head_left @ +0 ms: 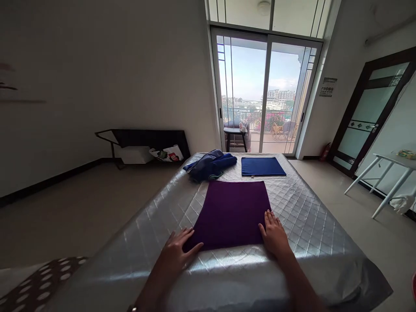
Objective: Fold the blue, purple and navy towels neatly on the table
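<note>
Here's the room, light pouring through the glass doors (240,78) beyond the far end, with a dark-framed door (370,112) over on the right and a black rack (146,138) against the left wall (156,65). Centre stage, a broad flat surface under a silvery quilted cover (156,229), its stitched diamonds catching the glare, its near right corner rumpled and hanging loose.

On it, right in front of the person, lies the purple cloth (235,212), spread flat, wider at the near end than the far. Beyond it to the left, a dark blue heap (212,167) sits bunched; to the right, a blue cloth (263,166) lies flat and neatly squared, apart from the heap, perhaps so that its shape isn't disturbed.

Now the hands! The left hand (177,250) is on the near left corner, thumb wide of the fingers; the right hand (274,234) rests on the right edge, fingers fairly close together, thumb out to the side. Neither is pinching anything. That placing on opposite sides looks meant to keep the cloth flat and square. And tiniest of all, a pale tag (252,177) at the blue cloth's near edge.
</note>
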`<state>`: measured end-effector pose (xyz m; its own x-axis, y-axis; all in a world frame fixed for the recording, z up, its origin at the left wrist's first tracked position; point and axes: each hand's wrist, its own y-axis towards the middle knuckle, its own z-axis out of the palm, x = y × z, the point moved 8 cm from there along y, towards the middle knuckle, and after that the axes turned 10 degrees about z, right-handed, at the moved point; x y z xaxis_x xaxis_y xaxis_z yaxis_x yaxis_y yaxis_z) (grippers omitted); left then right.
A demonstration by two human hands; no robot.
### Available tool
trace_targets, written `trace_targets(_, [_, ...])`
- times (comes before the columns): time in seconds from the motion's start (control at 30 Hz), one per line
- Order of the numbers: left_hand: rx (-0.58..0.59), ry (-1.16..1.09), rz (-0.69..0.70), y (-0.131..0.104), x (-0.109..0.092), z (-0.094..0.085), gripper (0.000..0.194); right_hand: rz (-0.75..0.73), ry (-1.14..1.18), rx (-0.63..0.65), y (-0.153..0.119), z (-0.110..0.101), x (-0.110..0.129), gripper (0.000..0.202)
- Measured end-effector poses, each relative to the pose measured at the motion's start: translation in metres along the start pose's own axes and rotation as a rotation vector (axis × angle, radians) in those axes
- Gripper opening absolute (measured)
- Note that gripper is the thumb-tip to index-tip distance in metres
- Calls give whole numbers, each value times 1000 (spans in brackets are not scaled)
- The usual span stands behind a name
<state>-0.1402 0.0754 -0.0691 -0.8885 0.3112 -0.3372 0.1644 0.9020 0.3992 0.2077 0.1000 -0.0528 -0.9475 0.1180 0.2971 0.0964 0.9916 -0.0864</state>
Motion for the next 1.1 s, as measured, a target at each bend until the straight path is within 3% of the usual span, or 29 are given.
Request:
trace_targets(0.37, [-115,-47,-22,2,-2,-16,67,-30,13,-45,5,2,-2,65])
trace_targets(0.63, [-143,-18,-23,-1,-7,-22,50,-16,-14,-30,2,-2,0,65])
trace_targets(0.8, [-223,12,22,-4,-14,-30,44,-3,-41,-16,0,-4,1,64])
trace_targets(0.97, [-165,2,89,-4,-25,-27,36,4,-27,-10,0,-3,-1,65])
trace_targets(1.1, [-95,-15,49,-3,-26,-24,37,5,-40,-6,2,-2,-2,64])
